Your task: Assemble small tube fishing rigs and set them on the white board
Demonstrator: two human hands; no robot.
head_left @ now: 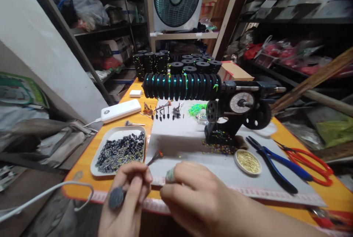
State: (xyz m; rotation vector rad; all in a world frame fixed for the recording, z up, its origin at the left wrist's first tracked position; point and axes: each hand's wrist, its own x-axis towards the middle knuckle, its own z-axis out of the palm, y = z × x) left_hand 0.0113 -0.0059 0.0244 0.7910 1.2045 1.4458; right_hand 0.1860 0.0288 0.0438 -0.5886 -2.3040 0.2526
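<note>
My left hand (128, 196) is closed, with its fingers curled and the thumb pressed in. A dark grey, round, ridged end (116, 198) pokes out of it by the palm; the rest is hidden by the fingers. My right hand (193, 191) is curled closed just to the right, apart from the left. A greenish wrap or small piece (170, 175) shows at its fingertips, and what it grips, if anything, is hidden. Beyond the left hand, a thin brown bundle with an orange tip (156, 157) is visible. Left of it sits a white tray (95, 169) of small dark cylinders.
A geared winding machine (239, 104) carries a row of black discs (182, 87) with blue and green strands. Blue-handled pliers (275, 163), red-handled scissors (311, 161) and a dish of gold bits (248, 162) lie right. A white power bank (120, 111) lies left; black spools (190, 64) stand behind.
</note>
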